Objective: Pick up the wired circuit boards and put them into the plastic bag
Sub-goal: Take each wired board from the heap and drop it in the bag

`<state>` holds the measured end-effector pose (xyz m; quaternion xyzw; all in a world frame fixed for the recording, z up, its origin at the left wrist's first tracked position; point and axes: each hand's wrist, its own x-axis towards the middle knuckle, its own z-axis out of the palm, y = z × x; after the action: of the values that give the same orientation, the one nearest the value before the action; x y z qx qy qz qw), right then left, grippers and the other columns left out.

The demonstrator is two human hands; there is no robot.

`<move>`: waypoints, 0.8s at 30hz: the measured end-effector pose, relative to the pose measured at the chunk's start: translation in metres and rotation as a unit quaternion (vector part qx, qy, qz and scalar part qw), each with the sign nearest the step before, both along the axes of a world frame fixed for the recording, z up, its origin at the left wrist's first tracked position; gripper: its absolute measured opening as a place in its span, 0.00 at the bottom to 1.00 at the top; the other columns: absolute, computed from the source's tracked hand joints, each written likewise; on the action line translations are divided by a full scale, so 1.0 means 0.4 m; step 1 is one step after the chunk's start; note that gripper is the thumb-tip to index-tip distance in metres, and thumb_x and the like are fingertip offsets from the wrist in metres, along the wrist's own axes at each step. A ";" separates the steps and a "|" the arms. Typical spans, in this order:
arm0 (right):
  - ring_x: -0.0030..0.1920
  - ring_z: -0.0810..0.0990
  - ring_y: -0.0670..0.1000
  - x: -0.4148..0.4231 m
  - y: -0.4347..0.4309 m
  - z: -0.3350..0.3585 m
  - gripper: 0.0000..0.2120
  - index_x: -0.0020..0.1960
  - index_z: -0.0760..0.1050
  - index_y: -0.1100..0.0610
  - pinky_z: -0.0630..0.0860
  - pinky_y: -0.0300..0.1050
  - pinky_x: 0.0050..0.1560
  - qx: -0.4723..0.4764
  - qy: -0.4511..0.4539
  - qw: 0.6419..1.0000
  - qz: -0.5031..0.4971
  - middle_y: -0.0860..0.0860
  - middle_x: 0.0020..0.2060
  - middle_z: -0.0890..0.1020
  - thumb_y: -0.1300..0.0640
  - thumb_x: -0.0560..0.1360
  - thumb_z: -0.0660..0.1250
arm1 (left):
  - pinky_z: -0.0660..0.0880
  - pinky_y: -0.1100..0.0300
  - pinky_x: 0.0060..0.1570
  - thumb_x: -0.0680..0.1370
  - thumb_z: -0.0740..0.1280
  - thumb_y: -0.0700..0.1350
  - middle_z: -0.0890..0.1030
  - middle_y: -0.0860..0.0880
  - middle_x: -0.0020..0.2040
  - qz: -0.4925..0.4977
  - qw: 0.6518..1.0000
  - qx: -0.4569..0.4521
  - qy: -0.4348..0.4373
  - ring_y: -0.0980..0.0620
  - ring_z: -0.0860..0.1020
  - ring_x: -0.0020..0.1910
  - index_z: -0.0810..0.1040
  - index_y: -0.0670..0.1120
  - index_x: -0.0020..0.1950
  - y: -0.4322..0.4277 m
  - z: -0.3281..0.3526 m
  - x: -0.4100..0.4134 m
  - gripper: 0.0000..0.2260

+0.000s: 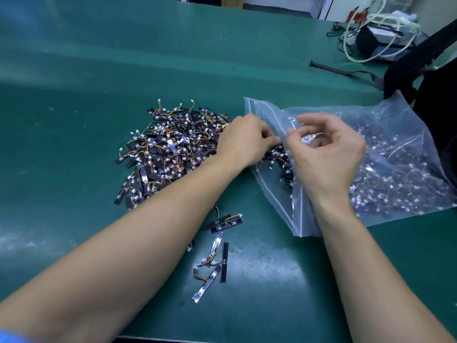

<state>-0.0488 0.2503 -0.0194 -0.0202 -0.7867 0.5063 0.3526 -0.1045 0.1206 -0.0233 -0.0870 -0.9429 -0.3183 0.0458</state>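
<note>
Head view: green table (99,82), both bare forearms reach in from the near edge.

- Wired circuit boards (170,149): large loose pile at centre-left of the table, black strips with orange/yellow leads and white connectors, tangled.
- Plastic bag (395,134): clear zip bag lying just to the right of the pile, mouth facing the pile, already holding many boards. A few boards sit right at the mouth.
- Left hand (243,142): at the bag's mouth, between pile and bag, knuckles up, fingers curled under. What they grip is hidden; cannot tell.
- Right hand (331,157): over the bag, thumb and forefinger pinch the upper lip of the mouth, other fingers loosely curled. The two hands nearly touch there.
- Stray boards (212,258): a handful lie apart from the pile, between the forearms, nearer the table's front edge.
- Far right: black backpack (435,100) behind the bag, coiled white cable (366,26) beyond it.
</note>
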 end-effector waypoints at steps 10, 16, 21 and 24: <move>0.28 0.75 0.42 -0.002 -0.016 -0.027 0.10 0.47 0.83 0.46 0.74 0.37 0.36 0.064 -0.056 0.995 0.057 0.40 0.33 0.83 0.58 0.69 0.75 | 0.78 0.52 0.48 0.79 0.70 0.53 0.85 0.53 0.41 -0.006 0.997 -0.011 0.080 0.48 0.82 0.44 0.86 0.53 0.48 -0.187 0.037 0.065 0.08; 0.34 0.79 0.37 -0.009 -0.024 -0.058 0.06 0.44 0.84 0.48 0.81 0.43 0.44 0.202 -0.195 0.953 0.116 0.38 0.33 0.83 0.56 0.70 0.77 | 0.76 0.52 0.52 0.80 0.68 0.49 0.86 0.52 0.47 -0.037 0.989 -0.060 0.127 0.46 0.80 0.50 0.86 0.50 0.52 -0.263 0.010 0.104 0.08; 0.33 0.78 0.38 -0.005 -0.026 -0.063 0.07 0.44 0.82 0.45 0.81 0.47 0.45 0.239 -0.215 0.938 0.128 0.36 0.32 0.82 0.51 0.69 0.79 | 0.71 0.54 0.45 0.78 0.70 0.51 0.82 0.55 0.40 -0.081 0.985 -0.090 0.127 0.51 0.72 0.44 0.86 0.52 0.48 -0.275 -0.008 0.103 0.06; 0.32 0.77 0.40 -0.004 -0.026 -0.063 0.07 0.44 0.82 0.45 0.81 0.48 0.43 0.238 -0.211 0.939 0.129 0.38 0.32 0.83 0.51 0.69 0.79 | 0.64 0.57 0.42 0.78 0.70 0.52 0.81 0.55 0.38 -0.110 0.978 -0.115 0.137 0.50 0.71 0.42 0.86 0.53 0.47 -0.281 -0.006 0.103 0.06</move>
<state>-0.0504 0.2397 -0.0447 0.0598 -0.9364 0.3297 0.1042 -0.0635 0.0083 -0.0258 -0.2381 -0.9425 -0.1962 0.1286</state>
